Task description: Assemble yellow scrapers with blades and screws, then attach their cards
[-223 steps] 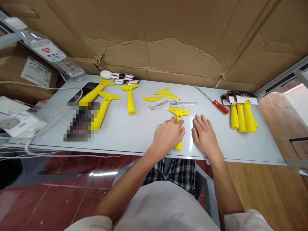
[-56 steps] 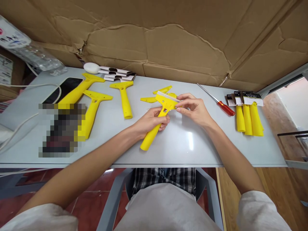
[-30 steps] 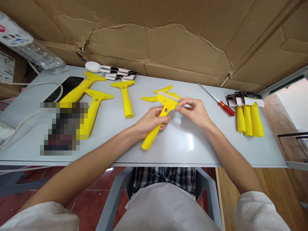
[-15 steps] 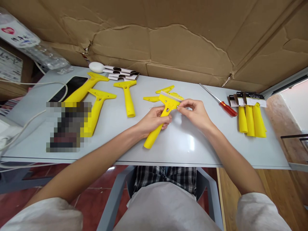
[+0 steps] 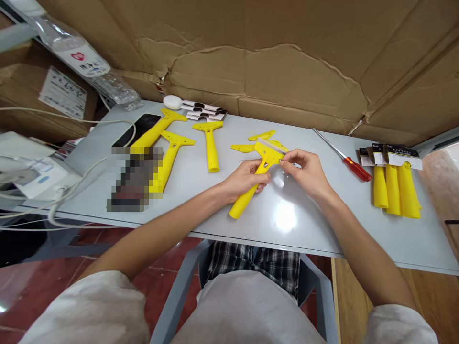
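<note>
My left hand (image 5: 247, 180) is closed around the neck of a yellow scraper (image 5: 244, 200), holding it tilted above the table. Along the scraper's head runs a thin metal blade (image 5: 271, 146). My right hand (image 5: 304, 171) pinches with thumb and forefinger at the right corner of the head; whatever is between the fingertips is too small to make out. Just behind the head lie loose yellow plastic pieces (image 5: 243, 148), partly covered by it. A few tiny bits lie on the table below my right fingers.
To the left lie more yellow scraper handles (image 5: 211, 148), a phone (image 5: 138, 129) and a blurred patch. Card packs (image 5: 206, 111) and a white spoon-like item (image 5: 172, 102) sit at the back. A red screwdriver (image 5: 356, 169) and carded yellow handles (image 5: 393, 188) lie right. Cardboard (image 5: 268, 86) stands behind.
The view has swung to the left, so everything on the table appears further right. Both hands keep nearly the same hold on the scraper, with the right fingertips still at its head's corner.
</note>
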`<control>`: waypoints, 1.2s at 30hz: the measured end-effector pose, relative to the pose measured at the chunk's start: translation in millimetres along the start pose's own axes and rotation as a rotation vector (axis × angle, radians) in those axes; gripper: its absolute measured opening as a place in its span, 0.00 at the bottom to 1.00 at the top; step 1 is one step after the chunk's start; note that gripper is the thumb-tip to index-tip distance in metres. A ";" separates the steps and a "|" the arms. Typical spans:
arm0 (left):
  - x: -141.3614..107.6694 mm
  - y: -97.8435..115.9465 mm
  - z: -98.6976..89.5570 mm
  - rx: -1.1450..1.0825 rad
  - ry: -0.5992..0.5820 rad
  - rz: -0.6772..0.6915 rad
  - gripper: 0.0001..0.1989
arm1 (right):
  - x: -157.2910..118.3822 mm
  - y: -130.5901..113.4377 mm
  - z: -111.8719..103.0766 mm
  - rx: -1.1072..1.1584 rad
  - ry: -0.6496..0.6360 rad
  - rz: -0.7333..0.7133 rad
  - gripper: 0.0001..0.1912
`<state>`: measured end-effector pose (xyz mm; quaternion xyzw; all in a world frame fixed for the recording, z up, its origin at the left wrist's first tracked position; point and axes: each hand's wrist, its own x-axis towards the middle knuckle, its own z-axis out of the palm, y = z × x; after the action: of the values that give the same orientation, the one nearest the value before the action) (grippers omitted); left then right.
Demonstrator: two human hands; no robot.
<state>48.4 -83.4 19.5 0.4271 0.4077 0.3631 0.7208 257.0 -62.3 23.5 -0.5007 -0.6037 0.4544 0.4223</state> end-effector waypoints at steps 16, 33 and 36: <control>-0.9 1.6 -0.2 -0.027 -0.008 -0.008 0.11 | -1.5 -4.3 -0.8 -0.013 -0.022 -0.013 0.14; 3.0 -6.7 -8.7 -0.055 -0.023 -0.009 0.13 | -0.8 2.2 -115.7 -0.982 0.319 -0.150 0.07; 2.3 -5.8 -6.5 -0.047 -0.018 -0.009 0.13 | -14.7 18.3 -151.6 -1.239 0.319 -0.028 0.16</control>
<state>44.5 -81.5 11.6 0.4115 0.3946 0.3656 0.7357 409.4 -56.2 39.8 -0.7055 -0.6906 -0.0647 0.1450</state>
